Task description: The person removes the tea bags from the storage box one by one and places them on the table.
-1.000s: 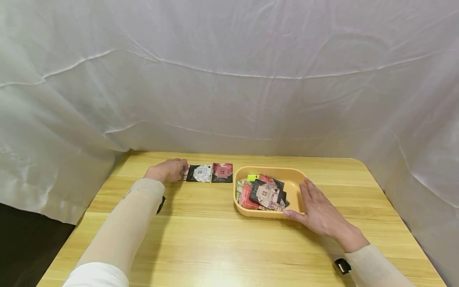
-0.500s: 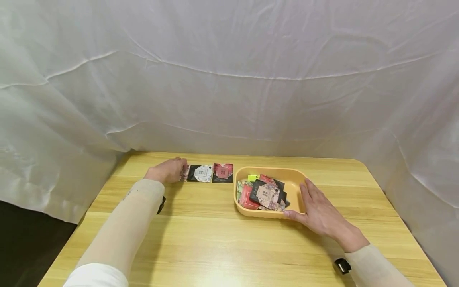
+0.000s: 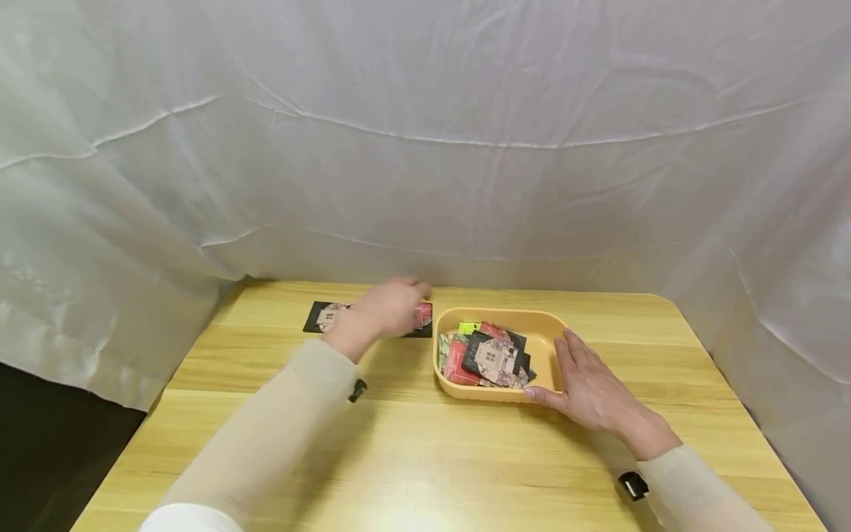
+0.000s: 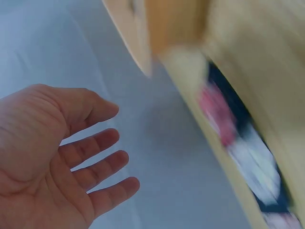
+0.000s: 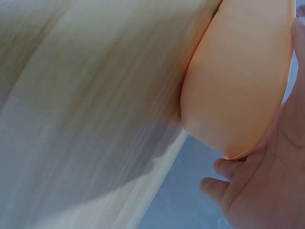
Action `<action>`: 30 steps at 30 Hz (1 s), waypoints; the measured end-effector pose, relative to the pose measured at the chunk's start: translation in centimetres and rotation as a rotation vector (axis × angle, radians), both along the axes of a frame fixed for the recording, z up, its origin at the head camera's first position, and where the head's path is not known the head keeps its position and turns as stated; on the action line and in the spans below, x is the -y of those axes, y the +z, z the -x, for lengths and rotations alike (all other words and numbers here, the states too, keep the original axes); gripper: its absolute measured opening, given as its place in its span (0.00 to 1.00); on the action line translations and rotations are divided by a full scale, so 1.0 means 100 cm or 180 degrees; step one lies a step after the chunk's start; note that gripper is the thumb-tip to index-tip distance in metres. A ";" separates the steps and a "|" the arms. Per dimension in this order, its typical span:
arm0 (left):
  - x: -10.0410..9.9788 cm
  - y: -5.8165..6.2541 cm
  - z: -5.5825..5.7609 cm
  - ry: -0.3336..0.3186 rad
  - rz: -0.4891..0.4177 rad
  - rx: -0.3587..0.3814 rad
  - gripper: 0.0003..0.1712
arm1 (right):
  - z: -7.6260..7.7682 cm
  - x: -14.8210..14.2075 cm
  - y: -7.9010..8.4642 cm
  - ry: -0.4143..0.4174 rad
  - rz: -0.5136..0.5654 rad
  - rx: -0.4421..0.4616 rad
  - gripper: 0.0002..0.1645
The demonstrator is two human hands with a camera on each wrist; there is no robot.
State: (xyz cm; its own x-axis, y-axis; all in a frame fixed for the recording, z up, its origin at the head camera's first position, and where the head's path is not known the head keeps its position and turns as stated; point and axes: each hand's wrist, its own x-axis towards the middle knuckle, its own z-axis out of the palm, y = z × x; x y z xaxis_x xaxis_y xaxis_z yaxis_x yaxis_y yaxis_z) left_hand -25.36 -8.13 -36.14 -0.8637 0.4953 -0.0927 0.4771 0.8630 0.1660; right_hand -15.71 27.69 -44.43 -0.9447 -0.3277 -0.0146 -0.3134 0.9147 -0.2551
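Observation:
My left hand [image 3: 392, 307] is over the row of flat square sachets at the back of the table, blurred by motion. In the left wrist view its fingers [image 4: 107, 160] are loosely extended, holding nothing. A black sachet with a pinkish floral print [image 3: 324, 316] shows left of the hand; a red-and-black sachet [image 3: 423, 318] is partly covered by it. The white-and-black sachet [image 4: 257, 164] between them shows in the left wrist view. My right hand [image 3: 598, 388] holds the right end of a yellow tray [image 3: 548, 362], thumb at the near rim, fingers along the side.
Inside the tray lies a heap of sachets, with a black-and-pink floral sachet [image 3: 493, 357] on top and a red sachet [image 3: 457, 366] beside it. The wooden table [image 3: 412, 458] ends at a grey-white cloth [image 3: 465, 185] behind. Black wrist straps are on both arms.
My left hand has left the leftmost sachet, which is now uncovered, and has swung right over the other sachets towards the tray. The right hand stays at the tray.

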 end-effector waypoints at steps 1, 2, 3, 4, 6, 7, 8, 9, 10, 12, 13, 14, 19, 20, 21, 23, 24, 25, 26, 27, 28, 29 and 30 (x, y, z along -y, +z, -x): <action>-0.013 0.002 -0.005 -0.0116 0.0026 -0.0022 0.29 | 0.001 0.000 0.000 -0.0011 -0.0003 0.0015 0.73; -0.025 0.004 -0.011 -0.0234 0.0060 -0.0020 0.32 | 0.001 0.001 0.000 -0.0009 0.0001 0.0018 0.73; -0.036 0.005 -0.016 -0.0342 0.0103 -0.0034 0.32 | 0.002 0.001 0.000 -0.0016 0.0001 0.0032 0.74; -0.047 0.005 -0.021 -0.0452 0.0167 -0.0062 0.33 | 0.002 0.001 0.000 -0.0023 0.0006 0.0046 0.74; -0.066 0.002 -0.029 -0.0653 0.0304 -0.0131 0.35 | 0.003 0.002 0.000 -0.0018 0.0017 0.0064 0.74; -0.074 0.000 -0.032 -0.0732 0.0374 -0.0176 0.36 | 0.003 0.002 0.000 -0.0012 0.0024 0.0073 0.74; -0.082 -0.003 -0.034 -0.0806 0.0454 -0.0229 0.36 | 0.003 0.002 0.000 -0.0003 0.0033 0.0078 0.74; -0.089 -0.007 -0.035 -0.0867 0.0535 -0.0275 0.36 | 0.004 0.002 0.000 -0.0002 0.0034 0.0090 0.74; -0.095 -0.012 -0.036 -0.0925 0.0610 -0.0318 0.36 | 0.004 0.002 0.001 0.0004 0.0039 0.0096 0.74; -0.105 -0.021 -0.037 -0.0955 0.0713 -0.0339 0.35 | 0.004 0.003 0.001 0.0008 0.0050 0.0103 0.74; -0.109 -0.025 -0.037 -0.0943 0.0754 -0.0327 0.35 | 0.004 0.004 0.001 0.0007 0.0054 0.0107 0.74; -0.113 -0.030 -0.037 -0.0909 0.0791 -0.0300 0.35 | 0.005 0.004 0.001 0.0006 0.0058 0.0105 0.74; -0.123 -0.044 -0.037 -0.0695 0.0922 -0.0172 0.32 | 0.006 0.005 0.000 0.0009 0.0070 0.0086 0.74; -0.124 -0.046 -0.037 -0.0666 0.0949 -0.0158 0.32 | 0.006 0.005 0.000 0.0013 0.0068 0.0084 0.74; -0.124 -0.047 -0.037 -0.0648 0.0968 -0.0151 0.32 | 0.006 0.005 -0.001 0.0016 0.0066 0.0080 0.74; -0.125 -0.049 -0.036 -0.0623 0.0998 -0.0146 0.32 | 0.006 0.005 -0.001 0.0012 0.0059 0.0081 0.74; -0.125 -0.049 -0.036 -0.0611 0.0998 -0.0144 0.32 | 0.006 0.005 -0.002 0.0011 0.0052 0.0074 0.74; -0.125 -0.049 -0.037 -0.0607 0.0999 -0.0153 0.32 | 0.006 0.004 -0.002 0.0011 0.0046 0.0066 0.74; -0.125 -0.050 -0.037 -0.0604 0.1000 -0.0160 0.32 | 0.006 0.004 -0.002 0.0008 0.0043 0.0063 0.74; -0.126 -0.050 -0.037 -0.0600 0.1000 -0.0171 0.31 | 0.006 0.004 -0.002 0.0005 0.0042 0.0055 0.74; -0.126 -0.050 -0.037 -0.0597 0.1003 -0.0179 0.31 | 0.006 0.004 -0.002 0.0005 0.0041 0.0051 0.74; -0.126 -0.050 -0.037 -0.0595 0.1003 -0.0188 0.31 | 0.006 0.004 -0.002 0.0006 0.0037 0.0051 0.74; -0.127 -0.050 -0.037 -0.0593 0.1003 -0.0193 0.30 | 0.006 0.004 -0.002 0.0017 0.0038 0.0040 0.74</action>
